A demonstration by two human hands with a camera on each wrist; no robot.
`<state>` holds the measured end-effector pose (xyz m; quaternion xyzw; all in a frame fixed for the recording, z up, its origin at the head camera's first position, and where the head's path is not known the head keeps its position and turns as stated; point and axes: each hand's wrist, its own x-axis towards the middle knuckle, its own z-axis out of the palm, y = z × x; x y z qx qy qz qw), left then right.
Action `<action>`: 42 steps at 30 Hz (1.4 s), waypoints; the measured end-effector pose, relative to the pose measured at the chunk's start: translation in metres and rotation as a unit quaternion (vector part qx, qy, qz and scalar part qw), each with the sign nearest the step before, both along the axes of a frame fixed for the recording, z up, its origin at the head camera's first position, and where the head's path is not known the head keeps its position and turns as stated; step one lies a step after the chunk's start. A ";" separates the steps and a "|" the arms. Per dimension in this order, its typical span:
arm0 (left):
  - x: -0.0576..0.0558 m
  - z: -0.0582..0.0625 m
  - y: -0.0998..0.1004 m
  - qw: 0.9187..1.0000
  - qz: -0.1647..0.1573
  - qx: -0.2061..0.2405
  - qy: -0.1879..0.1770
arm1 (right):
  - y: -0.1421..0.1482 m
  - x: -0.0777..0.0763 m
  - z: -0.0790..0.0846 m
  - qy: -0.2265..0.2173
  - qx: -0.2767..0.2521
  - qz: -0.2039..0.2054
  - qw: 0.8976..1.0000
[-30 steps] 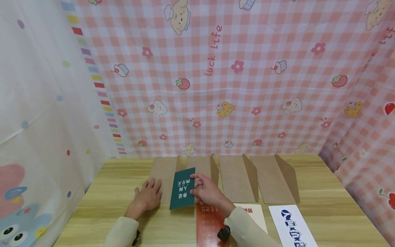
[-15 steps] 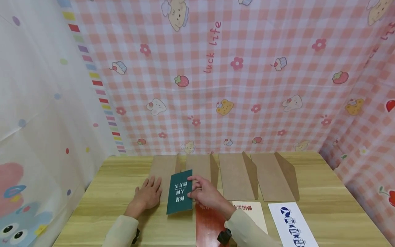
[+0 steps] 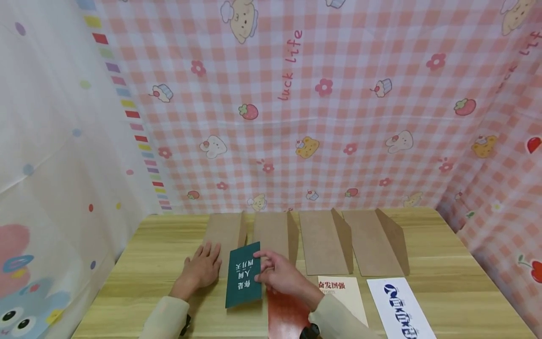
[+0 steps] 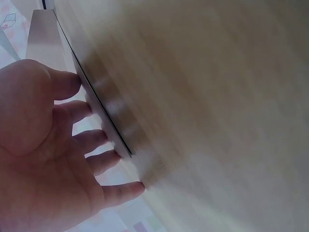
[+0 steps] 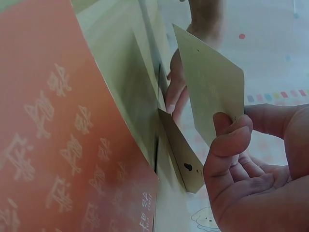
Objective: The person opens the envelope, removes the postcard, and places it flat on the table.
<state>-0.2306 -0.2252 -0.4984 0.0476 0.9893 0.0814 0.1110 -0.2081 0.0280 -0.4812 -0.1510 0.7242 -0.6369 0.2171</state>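
A dark green card (image 3: 244, 275) printed with white Chinese characters is pinched along its right edge by my right hand (image 3: 282, 274). It is tilted above the table and overlaps the lower right of the leftmost brown paper envelope (image 3: 224, 226). The right wrist view shows the card's pale back (image 5: 212, 79), with thumb and fingers gripping its lower end. My left hand (image 3: 201, 270) rests with fingers spread on the left edge of that envelope; in the left wrist view, the fingertips (image 4: 112, 155) press along it. The envelope's flap faces right, partly behind the card.
Three more brown envelopes, one second from left (image 3: 271, 228), one third (image 3: 323, 245) and one at right (image 3: 374, 245), lie in a row with flaps rightward. A red card (image 3: 285, 315), a cream card (image 3: 345, 296) and a white card (image 3: 400, 303) lie nearer. Patterned cloth (image 3: 271, 141) hangs behind.
My right hand has moved the green card slightly left and toward the near side of the table, with the card turned more upright in the head view. The left hand stays on the envelope.
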 end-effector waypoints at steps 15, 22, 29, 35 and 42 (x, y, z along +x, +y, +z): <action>0.001 0.000 0.002 1.000 0.006 0.007 -0.002 | -0.004 0.014 -0.004 -0.022 0.017 0.009 1.000; 0.001 0.000 0.001 1.000 0.002 0.001 0.007 | -0.006 0.018 -0.008 -0.026 0.007 0.024 0.999; 0.001 -0.001 0.001 1.000 0.002 0.006 0.008 | -0.008 0.022 -0.010 -0.032 0.032 0.018 0.999; 0.001 0.000 0.001 1.000 0.006 0.010 0.003 | -0.010 0.024 -0.011 -0.030 0.068 0.023 0.997; 0.000 -0.003 0.000 1.000 0.009 0.006 0.004 | -0.011 0.027 -0.015 -0.025 0.094 0.034 0.995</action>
